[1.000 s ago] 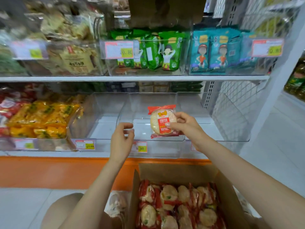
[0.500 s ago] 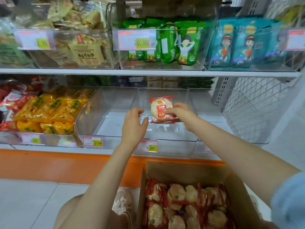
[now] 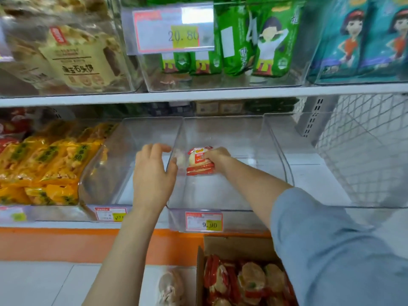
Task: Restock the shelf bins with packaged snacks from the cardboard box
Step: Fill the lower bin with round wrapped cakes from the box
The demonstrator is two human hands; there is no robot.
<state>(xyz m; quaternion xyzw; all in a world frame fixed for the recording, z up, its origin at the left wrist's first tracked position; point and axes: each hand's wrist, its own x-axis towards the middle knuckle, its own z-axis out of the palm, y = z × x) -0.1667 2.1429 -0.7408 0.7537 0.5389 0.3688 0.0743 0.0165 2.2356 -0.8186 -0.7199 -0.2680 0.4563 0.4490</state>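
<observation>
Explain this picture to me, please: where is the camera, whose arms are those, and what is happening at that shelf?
There is no machine here. A person wears a camera on the head, so you look down along their own arms. The right hand holds a red-and-white snack pack inside a clear bin on the lower shelf. The left hand is at that bin's left wall; I cannot tell whether it grips it. Below stands an open cardboard box full of similar packs. Further left, yellow packs fill another bin.

red-white snack pack (image 3: 198, 165) upright inside clear bin (image 3: 242, 133).
</observation>
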